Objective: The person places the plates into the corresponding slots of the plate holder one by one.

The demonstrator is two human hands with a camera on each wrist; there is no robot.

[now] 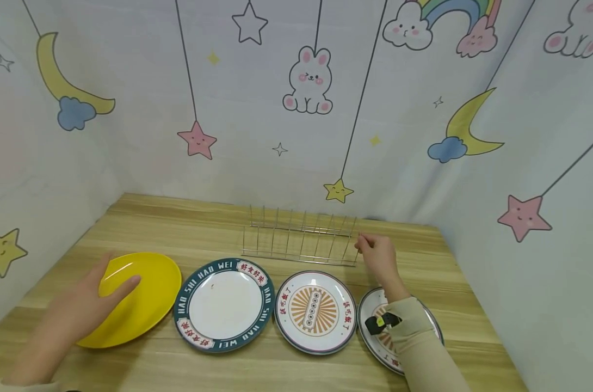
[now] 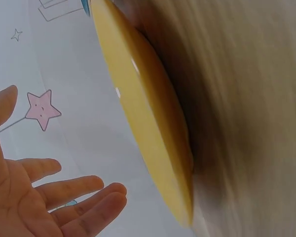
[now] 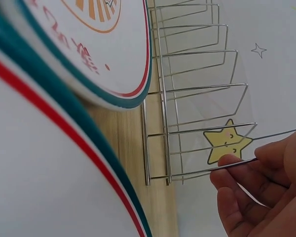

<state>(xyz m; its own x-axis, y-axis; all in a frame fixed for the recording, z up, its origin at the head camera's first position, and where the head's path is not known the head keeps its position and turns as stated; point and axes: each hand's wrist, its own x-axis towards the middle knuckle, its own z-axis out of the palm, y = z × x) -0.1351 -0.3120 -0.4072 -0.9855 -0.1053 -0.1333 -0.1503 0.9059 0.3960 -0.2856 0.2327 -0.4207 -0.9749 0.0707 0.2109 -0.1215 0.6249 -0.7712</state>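
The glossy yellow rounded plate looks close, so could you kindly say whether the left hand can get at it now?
Probably yes: the left hand is open close to the yellow plate, and nothing seems to lie between them or on the plate.

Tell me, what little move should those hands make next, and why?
Perhaps the left hand should grip the glossy, rounded yellow plate. It is open right by that plate, the right hand already pinches the silver wire rack's end, and no plates stand in the rack.
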